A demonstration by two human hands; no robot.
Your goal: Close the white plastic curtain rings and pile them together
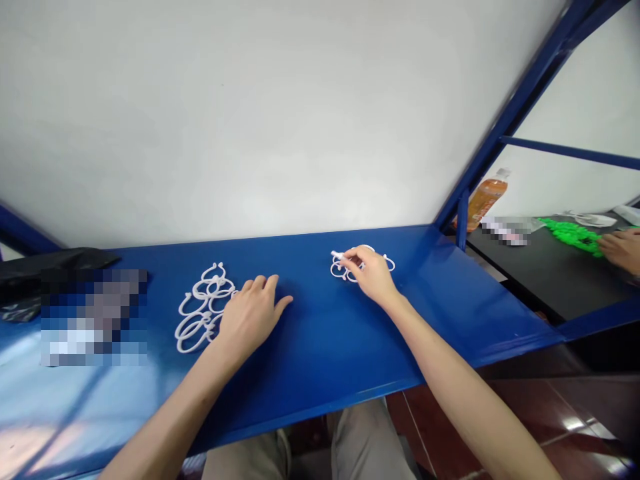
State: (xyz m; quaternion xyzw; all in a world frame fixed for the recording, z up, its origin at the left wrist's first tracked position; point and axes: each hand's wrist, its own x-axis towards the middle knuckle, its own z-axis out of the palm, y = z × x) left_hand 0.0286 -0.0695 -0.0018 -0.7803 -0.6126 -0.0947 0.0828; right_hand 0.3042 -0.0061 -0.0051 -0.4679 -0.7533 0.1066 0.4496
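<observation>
White plastic loops (361,265) in right hand (370,272), left hand (249,319) on blue tabletop (325,340)

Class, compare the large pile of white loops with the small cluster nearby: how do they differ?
The large pile of white loops holds many more loops than the small cluster of white loops. The large pile spreads flat, while the small cluster is bunched. The right hand pinches the small cluster; the left hand rests against the large pile's edge. Both are thin white loops on the blue shelf.
</observation>
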